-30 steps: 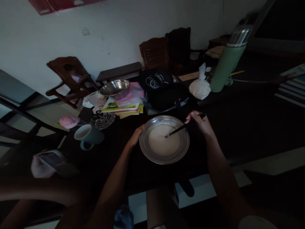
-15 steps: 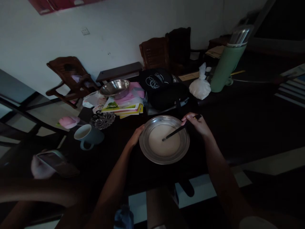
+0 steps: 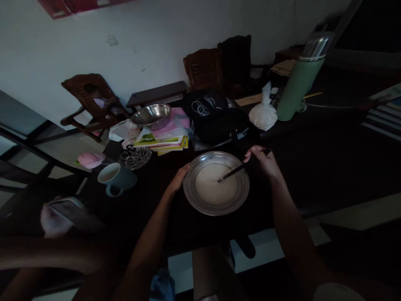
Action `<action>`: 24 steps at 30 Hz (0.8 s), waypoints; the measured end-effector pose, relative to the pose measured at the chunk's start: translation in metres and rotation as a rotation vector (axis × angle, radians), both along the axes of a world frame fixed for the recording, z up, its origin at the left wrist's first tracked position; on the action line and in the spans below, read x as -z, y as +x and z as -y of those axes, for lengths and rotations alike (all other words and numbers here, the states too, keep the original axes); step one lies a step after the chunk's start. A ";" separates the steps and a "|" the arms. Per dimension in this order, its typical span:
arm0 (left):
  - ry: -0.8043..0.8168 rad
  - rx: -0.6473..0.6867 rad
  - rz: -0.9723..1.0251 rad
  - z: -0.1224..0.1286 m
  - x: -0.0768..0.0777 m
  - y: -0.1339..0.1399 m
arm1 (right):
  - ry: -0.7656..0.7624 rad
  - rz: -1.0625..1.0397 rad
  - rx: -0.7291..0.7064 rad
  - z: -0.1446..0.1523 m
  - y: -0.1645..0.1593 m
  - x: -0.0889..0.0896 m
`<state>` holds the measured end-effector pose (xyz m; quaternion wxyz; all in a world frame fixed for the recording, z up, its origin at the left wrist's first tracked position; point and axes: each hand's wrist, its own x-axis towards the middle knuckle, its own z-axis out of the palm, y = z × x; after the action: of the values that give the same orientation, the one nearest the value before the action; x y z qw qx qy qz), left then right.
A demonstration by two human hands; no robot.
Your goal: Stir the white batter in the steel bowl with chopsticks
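Observation:
A steel bowl point(image 3: 191, 195) holding a milky white liquid point(image 3: 213, 190) stands on the dark table in front of me. My left hand point(image 3: 179, 178) grips its left rim, the fingers partly hidden by the bowl's side. Dark chopsticks point(image 3: 235, 170), held close together, slant into the liquid from the right, their tips dipping below the surface. My right hand point(image 3: 261, 159) is closed around their upper end, just beyond the bowl's right rim.
A blue-grey mug point(image 3: 120, 177), glass dish point(image 3: 138, 158) and second steel bowl point(image 3: 153, 117) on books stand left. Beyond are a black bag point(image 3: 216, 121), a knotted bag of white powder point(image 3: 263, 116) and a green flask point(image 3: 296, 88). Another person's hand point(image 3: 54, 219) holds a phone point(image 3: 77, 213).
My right hand has shifted slightly right and up, drawing the chopsticks' tips a little to the right through the liquid. My left hand and the bowl stay in place.

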<state>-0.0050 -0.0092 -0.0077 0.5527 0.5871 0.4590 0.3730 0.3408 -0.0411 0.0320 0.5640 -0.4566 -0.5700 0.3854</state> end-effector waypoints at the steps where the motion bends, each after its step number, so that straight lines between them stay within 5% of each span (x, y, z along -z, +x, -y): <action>1: 0.000 0.001 -0.002 0.000 0.000 0.000 | -0.013 -0.010 -0.011 0.000 0.000 0.000; 5: 0.017 0.001 -0.005 0.000 0.000 0.000 | -0.014 0.022 -0.107 0.000 -0.002 -0.002; 10: 0.020 0.015 -0.011 -0.001 0.001 -0.002 | 0.013 0.009 0.005 0.000 0.000 -0.001; 15: 0.015 0.010 0.006 -0.002 0.003 -0.002 | -0.024 0.014 -0.105 0.002 -0.002 -0.004; 20: -0.001 0.009 0.006 0.000 0.002 0.000 | 0.020 0.030 -0.006 0.001 0.001 -0.003; 24: 0.010 0.007 -0.005 0.001 0.000 0.000 | -0.020 0.012 -0.081 0.002 -0.001 -0.003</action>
<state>-0.0046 -0.0097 -0.0075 0.5502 0.5922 0.4563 0.3719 0.3398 -0.0426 0.0348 0.5399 -0.4413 -0.5873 0.4109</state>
